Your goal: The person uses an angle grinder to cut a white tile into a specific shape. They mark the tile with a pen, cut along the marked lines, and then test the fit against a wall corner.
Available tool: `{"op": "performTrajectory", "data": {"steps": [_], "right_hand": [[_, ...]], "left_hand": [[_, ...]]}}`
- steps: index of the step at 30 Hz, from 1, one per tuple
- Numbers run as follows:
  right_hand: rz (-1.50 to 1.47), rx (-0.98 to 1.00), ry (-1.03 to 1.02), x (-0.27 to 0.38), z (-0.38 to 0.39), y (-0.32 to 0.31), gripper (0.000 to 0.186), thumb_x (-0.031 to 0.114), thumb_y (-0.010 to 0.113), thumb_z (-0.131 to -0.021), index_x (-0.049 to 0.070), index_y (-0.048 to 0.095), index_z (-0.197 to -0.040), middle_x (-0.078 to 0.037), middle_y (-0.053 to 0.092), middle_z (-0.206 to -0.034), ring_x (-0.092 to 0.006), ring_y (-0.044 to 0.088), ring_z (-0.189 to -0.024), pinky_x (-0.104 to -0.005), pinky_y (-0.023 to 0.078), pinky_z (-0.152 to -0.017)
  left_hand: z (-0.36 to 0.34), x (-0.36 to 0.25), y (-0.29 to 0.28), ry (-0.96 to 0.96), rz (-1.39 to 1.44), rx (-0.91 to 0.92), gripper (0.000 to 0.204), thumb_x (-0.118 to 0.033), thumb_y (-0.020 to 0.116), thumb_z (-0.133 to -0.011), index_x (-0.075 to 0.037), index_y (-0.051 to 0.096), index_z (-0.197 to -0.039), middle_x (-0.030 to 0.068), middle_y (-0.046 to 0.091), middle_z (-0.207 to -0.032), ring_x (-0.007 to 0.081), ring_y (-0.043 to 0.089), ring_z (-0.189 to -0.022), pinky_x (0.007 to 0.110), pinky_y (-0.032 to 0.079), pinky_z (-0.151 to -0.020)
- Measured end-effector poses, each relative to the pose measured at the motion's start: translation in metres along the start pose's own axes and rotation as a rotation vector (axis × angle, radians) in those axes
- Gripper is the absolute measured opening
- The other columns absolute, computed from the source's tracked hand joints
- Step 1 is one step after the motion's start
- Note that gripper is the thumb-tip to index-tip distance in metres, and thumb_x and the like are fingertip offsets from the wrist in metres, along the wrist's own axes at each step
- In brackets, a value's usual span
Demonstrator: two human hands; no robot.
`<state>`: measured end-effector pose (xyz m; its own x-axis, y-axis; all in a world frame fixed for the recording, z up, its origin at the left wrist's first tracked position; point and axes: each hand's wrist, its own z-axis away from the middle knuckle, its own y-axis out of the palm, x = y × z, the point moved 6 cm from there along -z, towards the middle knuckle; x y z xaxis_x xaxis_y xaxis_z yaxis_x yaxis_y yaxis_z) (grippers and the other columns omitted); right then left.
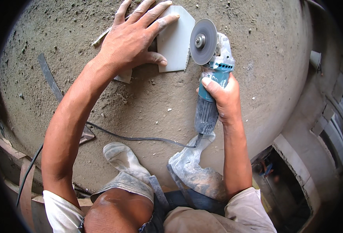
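Note:
My left hand [134, 40] is spread on the rough mortar surface [249, 101], its fingertips and thumb resting on a white cut tile piece [175, 44] with an angled top. Thinner offcuts lie partly hidden beneath that hand. My right hand [222, 95] grips a teal-and-grey angle grinder [214, 73] just right of the tile, its grey disc [203, 42] raised at the top end and beside the tile's right edge. Whether the disc is spinning, I cannot tell.
A black cord [140, 138] runs left from the grinder. A long metal strip [49, 75] lies at left. My dusty boots [192, 167] are below. At lower right is a dark opening [284, 198] with a blurred person [265, 169] below; boards edge the lower left.

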<state>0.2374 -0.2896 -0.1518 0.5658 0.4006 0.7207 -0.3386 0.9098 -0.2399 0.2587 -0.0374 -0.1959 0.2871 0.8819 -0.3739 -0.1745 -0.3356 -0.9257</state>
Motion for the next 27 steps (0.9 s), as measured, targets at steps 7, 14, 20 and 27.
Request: {"op": "performTrajectory", "data": {"steps": [7,14,20,27], "right_hand": [[-0.002,0.002,-0.003,0.002,-0.003,0.000,0.056,0.030,0.081,-0.082,-0.001,0.054,-0.119,-0.007,0.064,-0.095,-0.0167,0.069,-0.078,-0.0307,0.059,-0.072],[0.000,-0.005,-0.007,0.006,-0.006,0.001,0.056,0.029,0.081,-0.082,-0.001,0.053,-0.120,-0.007,0.064,-0.095,-0.0170,0.069,-0.078,-0.0310,0.059,-0.073],[-0.004,-0.007,-0.007,0.008,-0.009,0.001,0.055,0.028,0.080,-0.083,-0.001,0.053,-0.119,-0.007,0.064,-0.094,-0.0171,0.069,-0.077,-0.0312,0.059,-0.072],[-0.054,-0.011,0.011,0.011,-0.011,0.002,0.050,0.024,0.081,-0.083,0.000,0.057,-0.120,-0.004,0.065,-0.097,-0.0127,0.065,-0.083,-0.0288,0.055,-0.077]], "left_hand": [[-0.002,-0.001,-0.001,0.000,0.006,-0.004,0.109,-0.067,0.080,-0.068,-0.013,0.041,-0.155,0.0142,0.031,-0.165,0.0344,0.014,-0.157,0.063,0.004,-0.125],[-0.002,-0.002,-0.003,-0.017,0.022,0.047,0.107,-0.066,0.079,-0.069,-0.014,0.042,-0.154,0.0135,0.031,-0.165,0.0340,0.014,-0.157,0.063,0.004,-0.125],[-0.003,-0.004,-0.013,-0.021,0.051,0.102,0.107,-0.067,0.078,-0.070,-0.014,0.040,-0.155,0.0137,0.030,-0.166,0.0339,0.013,-0.158,0.063,0.003,-0.125],[0.000,-0.002,-0.005,-0.014,0.037,0.053,0.108,-0.067,0.078,-0.070,-0.014,0.039,-0.155,0.0135,0.030,-0.166,0.0338,0.013,-0.158,0.063,0.002,-0.124]]}}
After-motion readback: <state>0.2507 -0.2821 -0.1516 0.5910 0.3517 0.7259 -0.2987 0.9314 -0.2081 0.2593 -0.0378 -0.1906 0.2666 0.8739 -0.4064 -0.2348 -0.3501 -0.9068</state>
